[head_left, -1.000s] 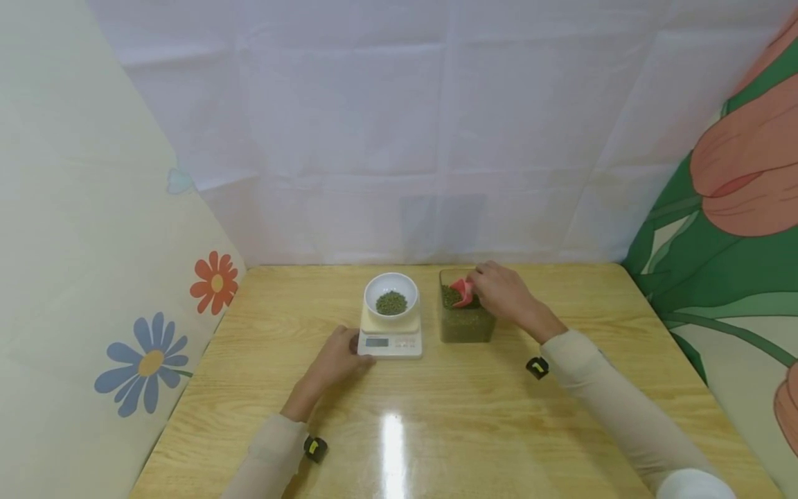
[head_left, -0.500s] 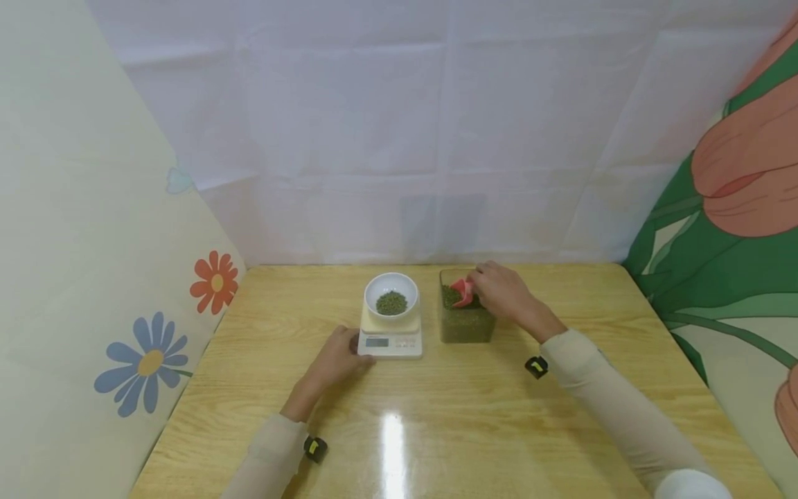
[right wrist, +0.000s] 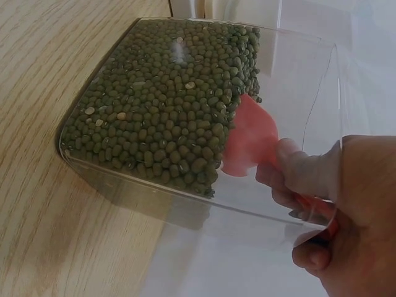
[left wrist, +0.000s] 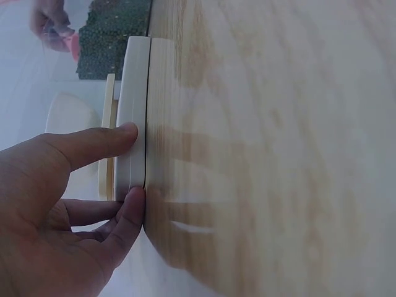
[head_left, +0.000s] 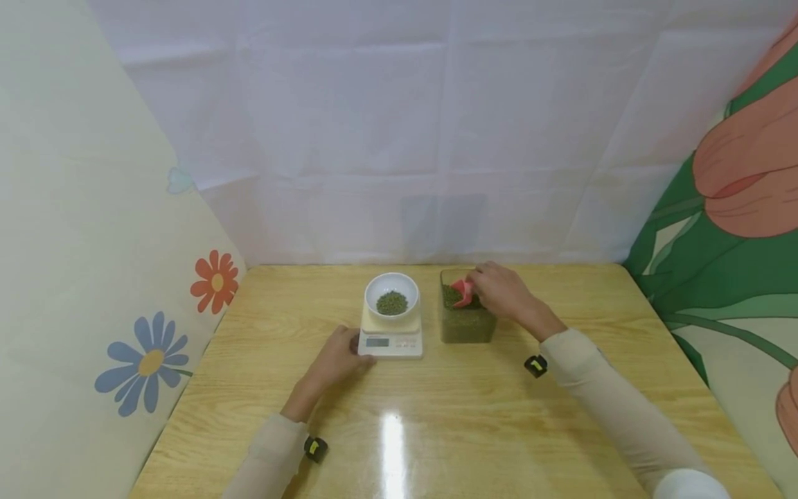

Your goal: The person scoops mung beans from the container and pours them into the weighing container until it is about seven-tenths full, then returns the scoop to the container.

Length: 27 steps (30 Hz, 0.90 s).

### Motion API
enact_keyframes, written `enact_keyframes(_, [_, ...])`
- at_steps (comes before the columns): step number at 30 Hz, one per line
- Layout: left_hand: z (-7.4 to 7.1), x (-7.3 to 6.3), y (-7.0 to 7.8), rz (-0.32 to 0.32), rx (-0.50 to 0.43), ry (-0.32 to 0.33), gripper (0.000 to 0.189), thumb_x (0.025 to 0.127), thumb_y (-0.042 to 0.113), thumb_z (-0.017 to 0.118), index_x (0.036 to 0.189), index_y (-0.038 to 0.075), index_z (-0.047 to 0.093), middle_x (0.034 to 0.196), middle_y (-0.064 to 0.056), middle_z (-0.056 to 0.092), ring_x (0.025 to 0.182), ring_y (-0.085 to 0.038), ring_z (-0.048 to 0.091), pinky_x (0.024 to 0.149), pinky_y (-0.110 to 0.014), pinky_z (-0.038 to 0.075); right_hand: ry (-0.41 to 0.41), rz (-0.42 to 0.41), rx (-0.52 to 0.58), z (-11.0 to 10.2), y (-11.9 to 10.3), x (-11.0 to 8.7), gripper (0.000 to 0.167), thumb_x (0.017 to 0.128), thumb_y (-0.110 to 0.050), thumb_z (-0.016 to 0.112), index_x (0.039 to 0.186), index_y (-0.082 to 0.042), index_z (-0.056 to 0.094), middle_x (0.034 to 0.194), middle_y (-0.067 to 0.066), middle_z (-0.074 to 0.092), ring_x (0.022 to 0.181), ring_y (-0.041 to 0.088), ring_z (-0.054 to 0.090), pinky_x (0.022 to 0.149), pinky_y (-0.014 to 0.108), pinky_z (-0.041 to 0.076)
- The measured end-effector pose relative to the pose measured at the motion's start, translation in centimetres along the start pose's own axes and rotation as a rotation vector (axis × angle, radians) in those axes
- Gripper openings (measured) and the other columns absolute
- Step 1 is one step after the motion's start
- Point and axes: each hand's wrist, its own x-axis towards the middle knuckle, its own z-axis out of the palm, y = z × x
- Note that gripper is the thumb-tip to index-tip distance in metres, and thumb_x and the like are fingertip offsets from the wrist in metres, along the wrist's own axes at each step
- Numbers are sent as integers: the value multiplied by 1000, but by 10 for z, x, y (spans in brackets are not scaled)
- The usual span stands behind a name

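At the left, the left hand (head_left: pixel 337 357) is at the front-left corner of the scale (head_left: pixel 391 351), its grip partly spread: the thumb lies against the front face and the fingers bend in at the left side, holding the corner between them. The scale sits flat on the tabletop (head_left: pixel 280 298), its display (head_left: pixel 377 342) and buttons on the edge nearest the person, its long axis running front to back. On it the bowl (head_left: pixel 388 283) stands upright, mouth up, with a low pile of beans inside. Just to the right, apart from the scale, the clear box (head_left: pixel 467 327) stands upright, well filled with beans. Inside it is the red scoop (right wrist: pixel 252 137), its head touching the beans and pointing left, toward the scale; its long axis slants, the head lower than the handle. Farthest right, the right hand (head_left: pixel 501 290) has its grip closed about the scoop's handle, thumb and fingers pinching it at the box's rim.
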Motion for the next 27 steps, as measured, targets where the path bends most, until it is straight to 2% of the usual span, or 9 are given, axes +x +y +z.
enact_keyframes(19, [0, 0, 0, 2, 12, 7, 61, 81, 17, 91, 136, 2, 70, 108, -9, 58, 95, -21, 54, 93, -43, 56, -19, 16, 8, 2, 1, 2, 17, 101, -4, 68, 116, 1, 75, 113, 17, 73, 111, 38, 67, 94, 51, 60])
enact_keyframes(27, [0, -1, 1, 0, 12, 5, 59, 81, 17, 91, 134, 2, 70, 108, -10, 58, 95, -21, 54, 93, -44, 56, -19, 20, 60, 2, 5, 0, 17, 103, -10, 68, 115, 0, 75, 110, 15, 73, 110, 37, 67, 93, 51, 60])
